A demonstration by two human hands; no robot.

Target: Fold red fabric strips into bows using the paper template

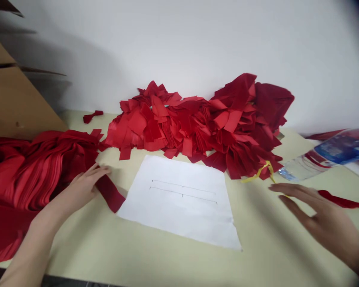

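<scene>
Red fabric strip lies right at the left hand's loose, ungripping fingers; right hand is spread open. One careless swipe could shove the paper sheet.

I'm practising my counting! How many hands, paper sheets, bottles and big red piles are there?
Hands: 2 (left hand, right hand)
Paper sheets: 1
Bottles: 1
Big red piles: 2 (left pile, middle pile)
Total: 6
</scene>
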